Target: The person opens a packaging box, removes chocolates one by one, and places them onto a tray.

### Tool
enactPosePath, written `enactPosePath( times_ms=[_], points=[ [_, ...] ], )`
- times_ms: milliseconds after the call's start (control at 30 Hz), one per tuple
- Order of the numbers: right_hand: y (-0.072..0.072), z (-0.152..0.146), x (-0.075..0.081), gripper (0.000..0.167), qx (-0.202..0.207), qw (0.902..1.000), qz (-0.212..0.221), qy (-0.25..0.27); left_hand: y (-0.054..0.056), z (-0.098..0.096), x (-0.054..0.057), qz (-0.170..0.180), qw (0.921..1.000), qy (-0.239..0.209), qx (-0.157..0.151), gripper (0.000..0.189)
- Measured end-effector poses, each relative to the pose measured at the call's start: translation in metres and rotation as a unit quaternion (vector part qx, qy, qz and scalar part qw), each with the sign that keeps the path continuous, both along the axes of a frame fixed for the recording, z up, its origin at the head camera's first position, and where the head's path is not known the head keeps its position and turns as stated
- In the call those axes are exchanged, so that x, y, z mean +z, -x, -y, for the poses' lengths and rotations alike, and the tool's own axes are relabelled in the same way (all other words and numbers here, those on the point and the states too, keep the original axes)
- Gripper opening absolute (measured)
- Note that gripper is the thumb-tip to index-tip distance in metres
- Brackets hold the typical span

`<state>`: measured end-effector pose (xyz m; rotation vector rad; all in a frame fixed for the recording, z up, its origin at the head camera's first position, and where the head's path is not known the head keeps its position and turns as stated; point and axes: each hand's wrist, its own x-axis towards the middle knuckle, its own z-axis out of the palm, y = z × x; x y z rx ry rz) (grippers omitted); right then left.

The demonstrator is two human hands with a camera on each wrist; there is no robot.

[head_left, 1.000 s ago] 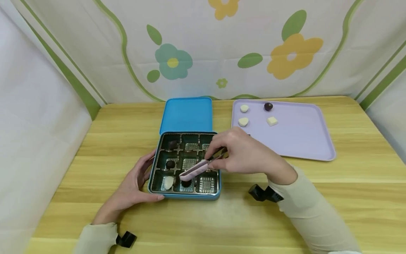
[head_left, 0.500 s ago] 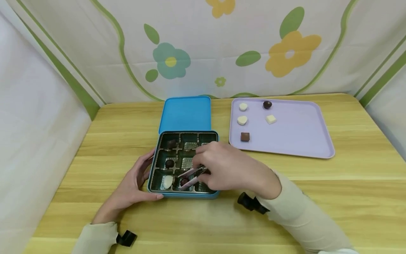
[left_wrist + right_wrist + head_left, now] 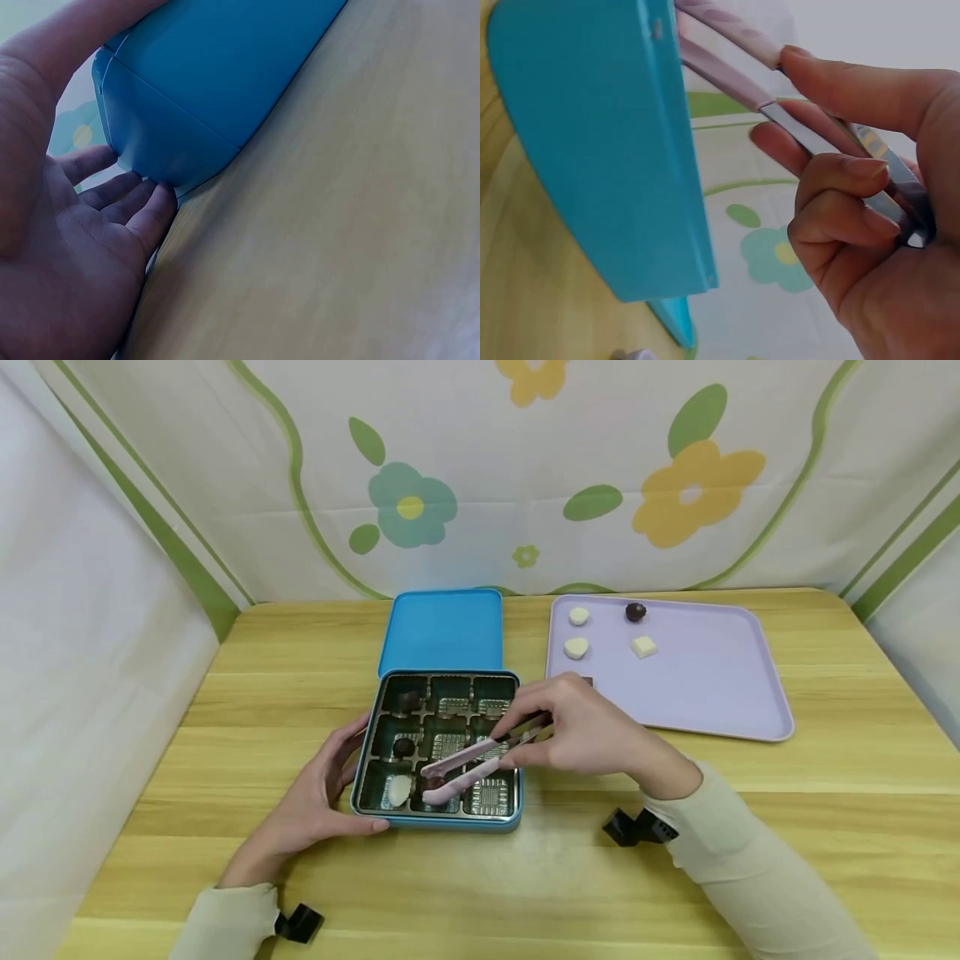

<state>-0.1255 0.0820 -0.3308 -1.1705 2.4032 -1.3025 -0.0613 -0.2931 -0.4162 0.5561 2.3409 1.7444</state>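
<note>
A blue tin box [image 3: 450, 823] with a compartmented insert stands on the table. My left hand [image 3: 318, 793] holds its front left corner, thumb along the front and fingertips against the left side. My right hand [image 3: 577, 731] grips metal tongs [image 3: 461, 781] with pale pink tips. These tips stand apart over the front middle compartment, with a dark round chocolate [image 3: 433, 783] in view between them. The front left compartment has a white chocolate [image 3: 399, 791]. Behind it sit a dark round chocolate [image 3: 403, 747] and, at the back left, a dark square one [image 3: 408, 701].
Behind the box lies its blue lid [image 3: 442, 628]. A lilac tray [image 3: 712, 677] at the back right bears white chocolates [image 3: 576, 647], a dark round one [image 3: 635, 612] and a brown one [image 3: 588, 682] mostly hidden by my right hand. A patterned curtain [image 3: 487, 468] borders the table.
The tongs' tips were together above the front middle compartment, then spread and lower around the dark chocolate. Now they have risen slightly, still spread, as my right hand drew back. My left hand stays put.
</note>
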Motion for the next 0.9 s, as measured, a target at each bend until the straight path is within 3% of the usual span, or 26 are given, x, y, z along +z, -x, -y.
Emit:
enactPosePath(
  times_ms=[500, 900],
  points=[
    [0.004, -0.016, -0.012, 0.022, -0.033, 0.9947, 0.082, 0.053, 0.0, 0.001, -0.001, -0.002, 1.0, 0.001, 0.001, 0.128],
    [0.005, -0.046, -0.014, 0.024, -0.127, 0.9837, 0.099, 0.08, 0.0, 0.0, 0.0, 0.0, 1.0, 0.001, 0.001, 0.128]
  ],
)
